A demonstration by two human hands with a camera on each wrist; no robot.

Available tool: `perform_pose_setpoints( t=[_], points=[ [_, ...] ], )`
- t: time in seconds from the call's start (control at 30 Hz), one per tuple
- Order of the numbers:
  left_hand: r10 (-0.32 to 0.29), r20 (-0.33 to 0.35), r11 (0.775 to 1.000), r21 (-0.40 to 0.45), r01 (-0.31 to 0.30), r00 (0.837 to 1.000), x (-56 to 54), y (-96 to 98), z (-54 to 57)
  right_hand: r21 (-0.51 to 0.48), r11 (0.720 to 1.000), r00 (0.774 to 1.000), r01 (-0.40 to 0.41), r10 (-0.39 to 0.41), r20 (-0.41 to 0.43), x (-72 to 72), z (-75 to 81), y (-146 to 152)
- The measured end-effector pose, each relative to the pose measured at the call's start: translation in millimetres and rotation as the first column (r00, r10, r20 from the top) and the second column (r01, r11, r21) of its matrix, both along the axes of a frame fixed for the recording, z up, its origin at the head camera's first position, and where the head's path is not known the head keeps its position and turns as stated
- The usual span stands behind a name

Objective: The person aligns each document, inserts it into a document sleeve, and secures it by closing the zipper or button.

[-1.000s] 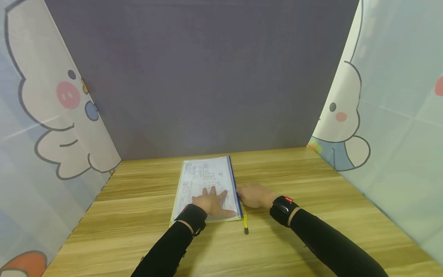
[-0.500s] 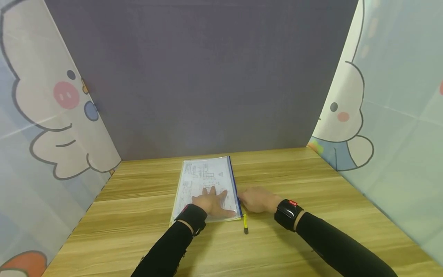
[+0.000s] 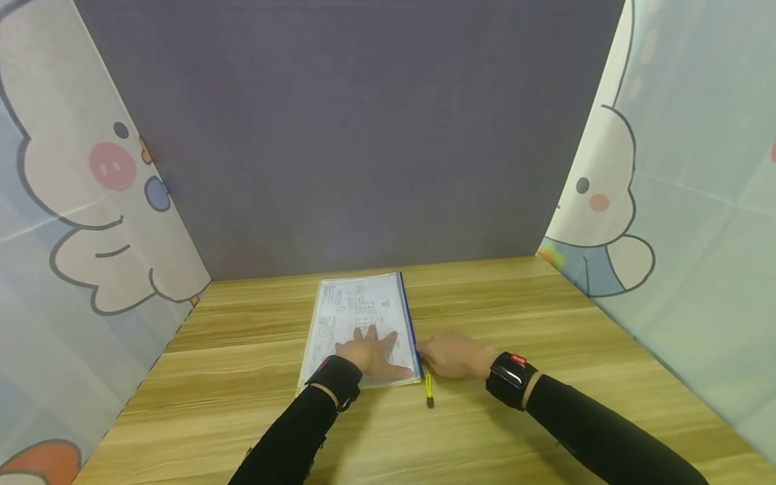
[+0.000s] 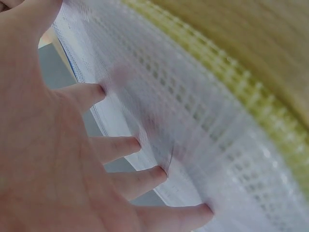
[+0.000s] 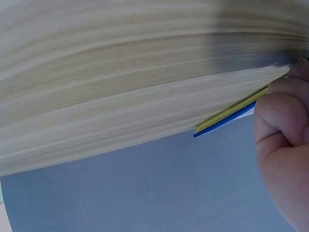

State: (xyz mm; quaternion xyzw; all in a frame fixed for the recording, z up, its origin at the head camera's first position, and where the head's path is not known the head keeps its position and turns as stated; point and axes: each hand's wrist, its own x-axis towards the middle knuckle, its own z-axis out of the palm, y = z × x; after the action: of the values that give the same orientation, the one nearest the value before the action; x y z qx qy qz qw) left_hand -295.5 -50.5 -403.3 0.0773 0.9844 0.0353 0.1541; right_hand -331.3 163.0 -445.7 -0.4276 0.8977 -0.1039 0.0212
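A clear mesh zip pouch [image 3: 339,303] with yellow edging lies flat on the table, a sheet of printed drawings showing through it. A blue zipper [image 3: 407,306] runs down its right side. My left hand [image 3: 368,356] presses on the lower part of the pouch with its fingers spread; in the left wrist view the fingertips [image 4: 161,172] sink into the mesh. My right hand [image 3: 451,353] has its fingers curled at the lower stretch of the zipper and pinches there, the zipper pull hidden behind the fingers. A yellow cord [image 3: 428,385] with a dark end hangs off the pouch's near right corner.
The wood-grain table [image 3: 230,377] extends around the pouch on every side. A dark grey panel [image 3: 370,135] rises along its back edge. Cartoon-printed cloth sheets [image 3: 697,168] stand at the left and right.
My right hand has slid a short way along the zipper toward the near corner. My left hand and the pouch stay in place.
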Motion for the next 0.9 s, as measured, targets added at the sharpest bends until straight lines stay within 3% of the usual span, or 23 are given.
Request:
perform_pose_setpoints(
  t=[0.9],
  points=[
    [0.007, 0.017, 1.0, -0.02, -0.007, 1.0, -0.4, 2.3, 2.1, 0.06, 0.998, 0.999, -0.036, 0.037, -0.01, 26.3, 8.3, 4]
  ],
)
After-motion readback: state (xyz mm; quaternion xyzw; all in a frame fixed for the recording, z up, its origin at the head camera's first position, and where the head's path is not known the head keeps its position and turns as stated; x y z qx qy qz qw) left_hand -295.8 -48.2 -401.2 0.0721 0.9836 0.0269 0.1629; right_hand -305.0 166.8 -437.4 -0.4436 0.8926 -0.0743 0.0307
